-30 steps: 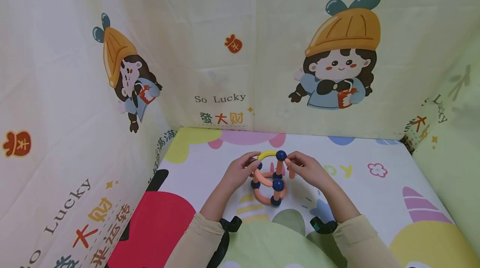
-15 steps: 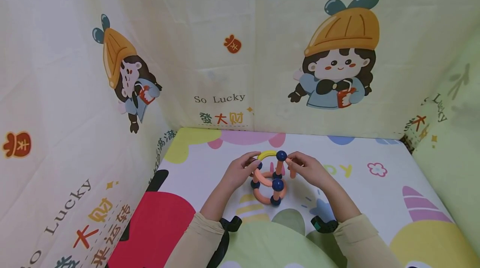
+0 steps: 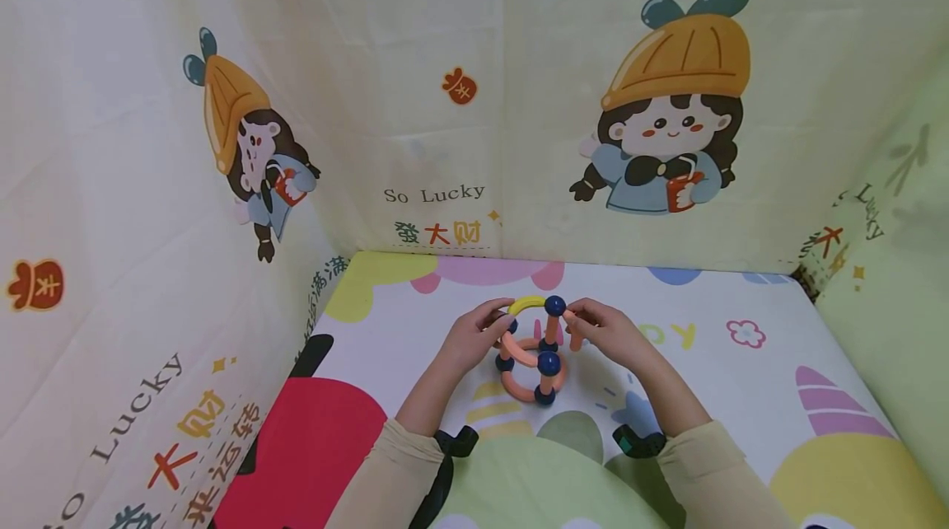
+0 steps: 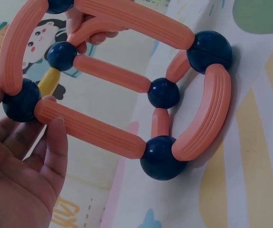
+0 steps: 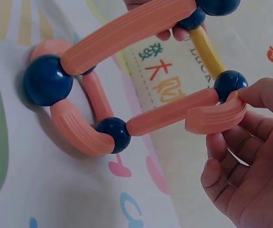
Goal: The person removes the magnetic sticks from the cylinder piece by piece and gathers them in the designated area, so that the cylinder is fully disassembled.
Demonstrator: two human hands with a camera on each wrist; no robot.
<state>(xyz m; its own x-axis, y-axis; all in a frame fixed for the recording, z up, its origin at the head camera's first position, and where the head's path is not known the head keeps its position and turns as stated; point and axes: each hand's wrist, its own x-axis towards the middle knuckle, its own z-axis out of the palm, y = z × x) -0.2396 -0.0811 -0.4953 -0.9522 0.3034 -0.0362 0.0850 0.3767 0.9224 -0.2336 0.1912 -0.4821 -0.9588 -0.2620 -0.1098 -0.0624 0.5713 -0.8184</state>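
Observation:
A frame of salmon sticks and navy balls, a magnetic building toy (image 3: 549, 364), stands on the table in front of me. Its base is a ring of curved sticks, with straight sticks rising from it. My left hand (image 3: 470, 341) pinches a navy ball (image 4: 22, 100) at the upper left corner. A curved yellow stick (image 3: 528, 303) spans the top between two balls. On the right, the thumb and fingers of my right hand (image 3: 611, 334) pinch a loose-ended curved salmon stick (image 5: 217, 119); one end is right at the upper navy ball (image 5: 230, 86), the other points free.
The table (image 3: 741, 381) wears a cloth printed with colourful shapes, with a red patch (image 3: 311, 438) at the left. Pale printed curtains (image 3: 534, 117) hang behind and at both sides. Each wrist carries a black camera mount (image 3: 639, 442).

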